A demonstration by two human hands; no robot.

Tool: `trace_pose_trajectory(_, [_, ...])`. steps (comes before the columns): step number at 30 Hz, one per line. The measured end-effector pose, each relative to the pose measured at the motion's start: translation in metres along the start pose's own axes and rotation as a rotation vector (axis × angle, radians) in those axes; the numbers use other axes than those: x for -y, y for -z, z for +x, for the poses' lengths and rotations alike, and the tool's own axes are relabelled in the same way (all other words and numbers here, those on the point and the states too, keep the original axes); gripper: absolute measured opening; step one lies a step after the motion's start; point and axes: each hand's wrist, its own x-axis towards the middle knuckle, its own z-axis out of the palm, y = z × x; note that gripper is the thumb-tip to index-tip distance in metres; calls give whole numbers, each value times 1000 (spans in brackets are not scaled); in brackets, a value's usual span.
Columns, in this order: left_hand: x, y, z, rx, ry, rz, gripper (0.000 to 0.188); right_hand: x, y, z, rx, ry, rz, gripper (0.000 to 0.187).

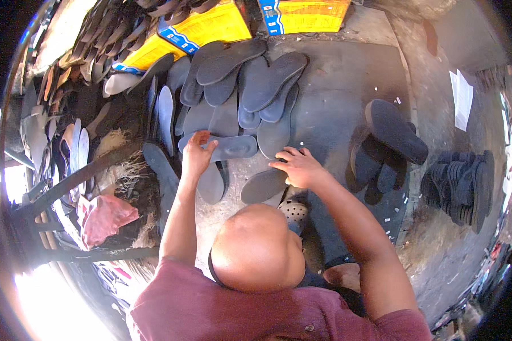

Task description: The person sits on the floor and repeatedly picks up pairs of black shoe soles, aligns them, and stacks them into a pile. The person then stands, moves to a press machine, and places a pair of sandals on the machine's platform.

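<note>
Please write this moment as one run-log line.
left hand: holding grey rubbery-looking shoe sole | right hand: near another grey sole, contact unclear

Stained grey floor [441, 253], dark furniture frame [85, 176] at left, bright glare [57, 304] lower left

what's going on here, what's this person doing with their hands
A person in a maroon shirt is handling shoe soles. Their left hand grips one end of a long grey sole. Their right hand is above a dark sole, fingers spread; whether it touches anything is unclear. Overlapping soles lie ahead, another pile to the right, and dark strapped footwear farther right.
</note>
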Motion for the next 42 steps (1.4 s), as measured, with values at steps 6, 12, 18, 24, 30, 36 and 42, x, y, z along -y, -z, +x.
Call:
trace_pose_trajectory(6, [-18,-42,-12,129,-38,-74,46,-8,-9,-47,51,-254,-3,67])
trace_pose_trajectory(12, [-72,-123,18,84,-144,-38,72,-10,-32,-107,-163,-363,13,58])
trace_pose_trajectory(18, [-122,-159,121,-87,-189,289,127,4,-64,-122,-239,-462,62,51])
trace_pose_trajectory(24, [-143,-106,105,240,-539,264,97,19,-31,-118,-515,-397,97,45])
trace_pose_trajectory(30, [-130,-97,13,1107,-603,-36,43,9,-21,-104,-442,-349,172,57])
trace_pose_trajectory(36, [-111,-148,70,414,-275,84,70,30,-37,-74,-215,-304,33,64])
trace_pose_trajectory(42, [-126,-163,-1,267,-157,391,95,25,-45,-101,-288,-506,148,55])
